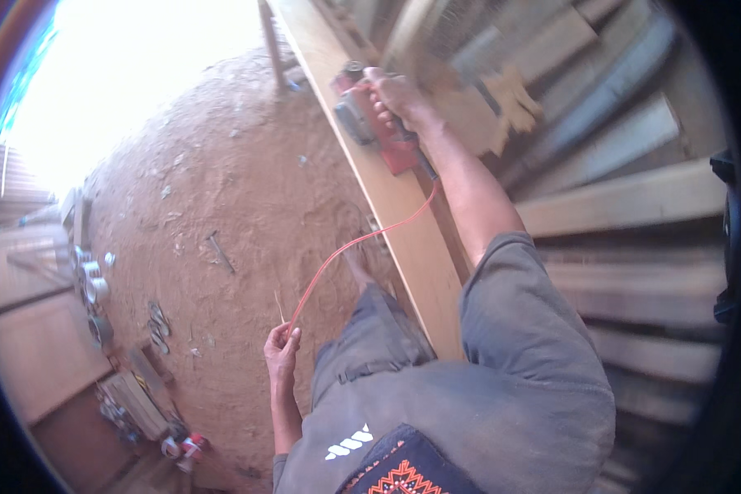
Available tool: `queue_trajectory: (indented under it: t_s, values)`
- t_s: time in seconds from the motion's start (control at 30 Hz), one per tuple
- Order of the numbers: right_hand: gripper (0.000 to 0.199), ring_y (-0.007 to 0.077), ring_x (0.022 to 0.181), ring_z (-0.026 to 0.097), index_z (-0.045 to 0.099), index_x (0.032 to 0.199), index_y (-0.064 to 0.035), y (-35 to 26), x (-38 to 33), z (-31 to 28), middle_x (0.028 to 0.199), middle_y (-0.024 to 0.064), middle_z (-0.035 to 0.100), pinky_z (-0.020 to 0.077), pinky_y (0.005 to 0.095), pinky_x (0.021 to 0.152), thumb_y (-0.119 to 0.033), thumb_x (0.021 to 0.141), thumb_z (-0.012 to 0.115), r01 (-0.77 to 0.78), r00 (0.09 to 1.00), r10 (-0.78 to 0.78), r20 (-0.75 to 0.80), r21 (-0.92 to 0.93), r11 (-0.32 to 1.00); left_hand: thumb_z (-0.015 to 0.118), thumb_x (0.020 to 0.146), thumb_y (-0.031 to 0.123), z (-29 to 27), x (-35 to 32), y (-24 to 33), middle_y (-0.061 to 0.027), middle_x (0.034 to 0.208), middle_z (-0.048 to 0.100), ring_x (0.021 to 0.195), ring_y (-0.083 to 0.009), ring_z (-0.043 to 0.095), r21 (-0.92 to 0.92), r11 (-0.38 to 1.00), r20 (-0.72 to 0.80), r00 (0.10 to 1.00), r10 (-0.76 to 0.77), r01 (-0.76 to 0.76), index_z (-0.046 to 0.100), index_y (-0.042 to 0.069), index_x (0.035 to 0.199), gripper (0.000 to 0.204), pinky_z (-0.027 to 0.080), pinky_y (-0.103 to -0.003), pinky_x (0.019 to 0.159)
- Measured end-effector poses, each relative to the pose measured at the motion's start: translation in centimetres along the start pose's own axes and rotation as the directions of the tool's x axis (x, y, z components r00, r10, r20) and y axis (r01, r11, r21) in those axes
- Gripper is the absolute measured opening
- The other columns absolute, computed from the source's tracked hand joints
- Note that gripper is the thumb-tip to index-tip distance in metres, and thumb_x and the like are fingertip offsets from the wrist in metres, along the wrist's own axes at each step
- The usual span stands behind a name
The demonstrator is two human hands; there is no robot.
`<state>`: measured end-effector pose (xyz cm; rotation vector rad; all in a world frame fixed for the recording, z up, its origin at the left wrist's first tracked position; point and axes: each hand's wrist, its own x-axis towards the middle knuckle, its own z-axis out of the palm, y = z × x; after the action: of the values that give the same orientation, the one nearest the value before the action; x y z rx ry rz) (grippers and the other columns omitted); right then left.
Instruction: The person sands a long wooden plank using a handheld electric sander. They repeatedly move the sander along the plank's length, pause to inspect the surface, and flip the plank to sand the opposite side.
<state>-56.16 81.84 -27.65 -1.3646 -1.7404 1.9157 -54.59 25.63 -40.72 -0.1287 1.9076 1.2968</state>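
Observation:
My right hand (400, 95) is wrapped round the handle of a red and grey electric hand planer (398, 155). The planer rests on the upper face of a long, pale wooden plank (426, 276) that runs away from my body toward the top. From the planer's rear comes a thin red power cord (347, 244), which bows down to the left. My left hand (282, 349) pinches that cord at hip height, out beside the plank. A short bit of the cord sticks up past the fingers. The planer's underside is hidden against the wood.
Many boards (626, 202) lie stacked at the right, blurred. A yellowish glove-like piece (514, 99) lies on them. A hammer-like tool (220, 252) and a pair of sandals (158, 327) lie on the dirt floor (222, 181). Wooden panels (37, 321) stand at far left.

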Motion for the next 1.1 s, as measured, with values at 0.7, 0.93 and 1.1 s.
queue_trajectory:
  t_s: [0.7, 0.93, 1.1]
  values:
    - [0.051, 0.0094, 0.059, 0.056, 0.064, 0.070, -0.0065, 32.8, -66.0, -11.1, 0.062, -0.0024, 0.058, 0.0450, 0.0314, 0.056, -0.046, 0.102, 0.059, -0.321, 0.877, 0.307, -0.370, 0.024, 0.947, 0.089, 0.084, 0.022, 10.5, -2.8, -3.0, -0.0106, 0.098, 0.076, 0.097, -0.0223, 0.075, 0.409, 0.585, 0.877, 0.478, -0.042, -0.700, 0.073, 0.009, 0.132, 0.052, 0.058, -0.039, 0.091]
    - [0.054, 0.0074, 0.057, 0.053, 0.063, 0.068, -0.0063, 27.5, -55.2, -10.1, 0.062, -0.0025, 0.056, 0.0430, 0.0306, 0.053, -0.044, 0.106, 0.056, -0.157, 0.941, 0.132, -0.313, -0.058, 0.986, 0.087, 0.087, 0.011, 3.3, 1.1, -0.3, -0.0029, 0.086, 0.071, 0.080, -0.0110, 0.067, 0.485, 0.710, 0.683, 0.728, 0.057, -0.510, 0.071, 0.003, 0.131, 0.048, 0.055, -0.028, 0.075]
    - [0.051, 0.0054, 0.052, 0.051, 0.060, 0.072, -0.0083, 23.1, -46.7, -8.4, 0.064, -0.0032, 0.054, 0.0383, 0.0248, 0.044, -0.046, 0.106, 0.059, -0.128, 0.957, 0.119, -0.264, -0.019, 0.992, 0.085, 0.089, 0.006, -0.6, 3.3, 2.2, -0.0010, 0.086, 0.072, 0.080, -0.0078, 0.066, 0.482, 0.762, 0.517, 0.842, 0.152, -0.433, 0.070, 0.002, 0.132, 0.046, 0.053, -0.024, 0.074]
